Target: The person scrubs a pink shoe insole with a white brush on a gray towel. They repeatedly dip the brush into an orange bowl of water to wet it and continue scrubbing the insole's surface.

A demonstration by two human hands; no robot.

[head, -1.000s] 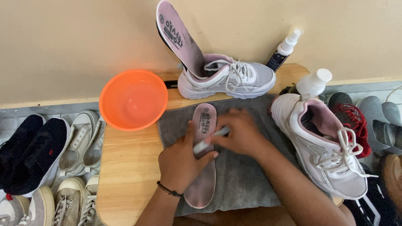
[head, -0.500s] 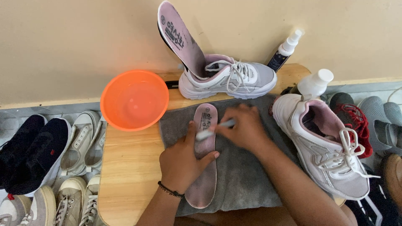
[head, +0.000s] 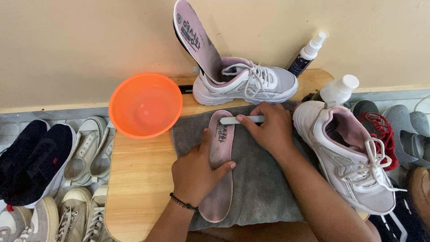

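On the grey towel (head: 260, 188) spread over the wooden surface (head: 139, 179), a pink insole (head: 220, 170) lies lengthwise, its heel end far and its toe end near. The left hand (head: 197, 172) presses it flat, fingers together across its middle, thumb along its left edge. The right hand (head: 266, 127) pinches a small white brush (head: 239, 119) between thumb and fingers. Over the last second the brush has travelled from mid-insole, next to the left hand, up to the far heel end, where its head now lies across the insole; the left hand has hardly shifted. I judge this a scrubbing stroke running away from the body, with the far end now being worked. Far left stands an orange basin (head: 145, 105); beyond the towel, a white sneaker (head: 246, 83) holds a second insole (head: 197, 38) upright; another sneaker (head: 349, 152) lies to the right
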